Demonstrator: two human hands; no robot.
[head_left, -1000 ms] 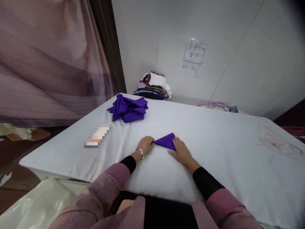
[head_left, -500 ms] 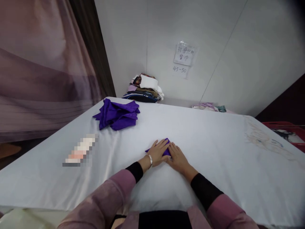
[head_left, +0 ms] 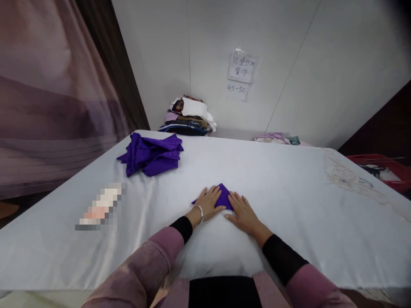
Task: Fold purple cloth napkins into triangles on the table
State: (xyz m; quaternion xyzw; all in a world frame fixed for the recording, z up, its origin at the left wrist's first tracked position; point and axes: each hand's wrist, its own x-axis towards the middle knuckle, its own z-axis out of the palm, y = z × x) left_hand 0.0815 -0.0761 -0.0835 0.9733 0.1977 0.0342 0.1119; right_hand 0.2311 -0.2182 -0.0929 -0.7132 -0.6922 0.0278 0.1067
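A small folded purple cloth (head_left: 223, 199) lies flat on the white-covered table (head_left: 272, 179) in front of me, one corner pointing away. My left hand (head_left: 209, 203) rests flat across its left part, fingers spread, so much of that side is hidden; a thin tip shows past the wrist. My right hand (head_left: 243, 211) lies flat at the right edge of the cloth, its fingertips touching it and its thumb on the table cover. Neither hand grips anything.
A loose heap of purple cloths (head_left: 152, 155) lies at the back left. Nearer on the left is a pixelated object (head_left: 100, 207). Behind the table stand a pile of folded clothes (head_left: 189, 115) and more fabric (head_left: 276, 138); a red basket (head_left: 382, 171) is at right.
My hands have moved apart, the right one sliding rightward, and more of the folded purple cloth shows between them. The view has shifted slightly.
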